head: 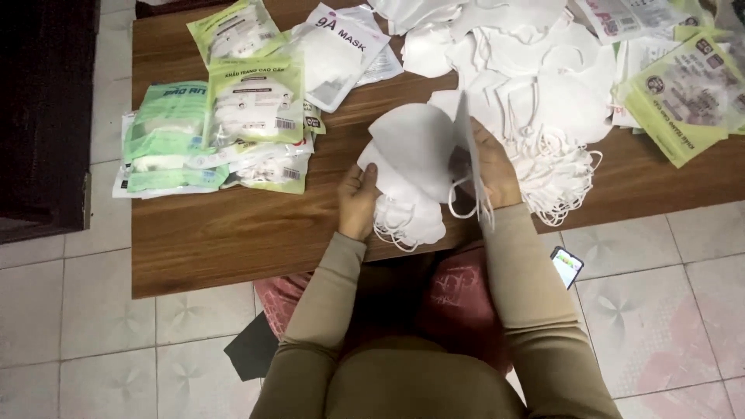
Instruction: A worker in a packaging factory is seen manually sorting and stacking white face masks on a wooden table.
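Note:
My left hand point(357, 200) grips a small stack of white face masks point(407, 167) from the left side, their ear loops hanging down over the table's near edge. My right hand point(490, 167) holds the right side of the same stack, with one mask turned up on edge between its fingers. Both hands sit over the front of a low brown wooden table point(225, 233). Beyond my right hand lies a large loose pile of white masks point(535, 70) with tangled ear loops.
Stacked green and white mask packets point(225, 124) lie on the table's left part, more packets point(683, 85) at the right. A phone point(566, 266) rests on the tiled floor by my right elbow. A dark door stands at the far left.

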